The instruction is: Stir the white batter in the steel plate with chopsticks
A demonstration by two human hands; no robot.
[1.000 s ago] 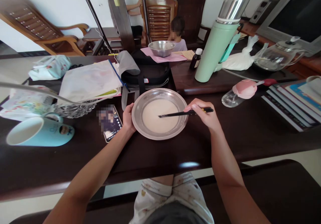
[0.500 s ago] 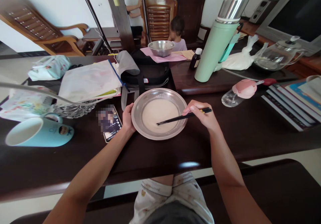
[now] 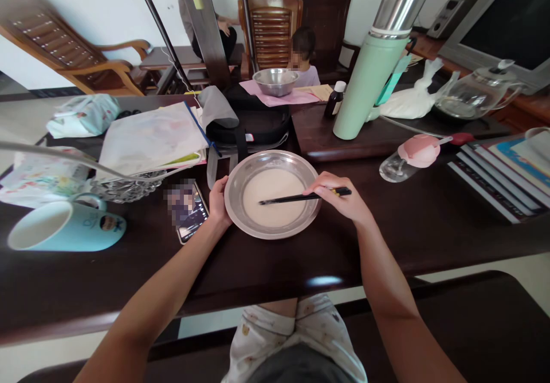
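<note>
Centrally, a wide metal bowl (image 3: 234, 211) of pale, cloudy liquid (image 3: 275, 214), on the dark table (image 3: 275, 268) in front of the seated wearer. At its left rim, the left hand (image 3: 220, 201), clasping the edge, with fingertips partly hidden. At the right, the right hand (image 3: 341, 200), pinching black chopsticks (image 3: 292, 198) close together, with tips in the liquid.

Just left of the bowl, beside the left wrist, a phone (image 3: 195, 217) with lit screen, partly pixelated. Farther left, a light-blue mug (image 3: 73, 228) with a round dark badge and small markings, illegible. Behind the bowl, a black bag (image 3: 258, 125) with a small white tag, text too small to read; beside it, papers (image 3: 146, 137) in a clear folder. Beyond, a smaller metal bowl (image 3: 275, 88) on pink paper (image 3: 253, 92). To the right, a pink-lidded cup (image 3: 412, 157), then stacked books (image 3: 502, 177) with pale spine lettering, unreadable. Behind these, a dark bottle (image 3: 334, 101) with a pale label, a tall green flask (image 3: 369, 79), a tied white bag (image 3: 410, 99) and a glass teapot (image 3: 472, 94). In the background, a dark post (image 3: 206, 28) with a yellow note, partly blocking the view of a person (image 3: 189, 22).
</note>
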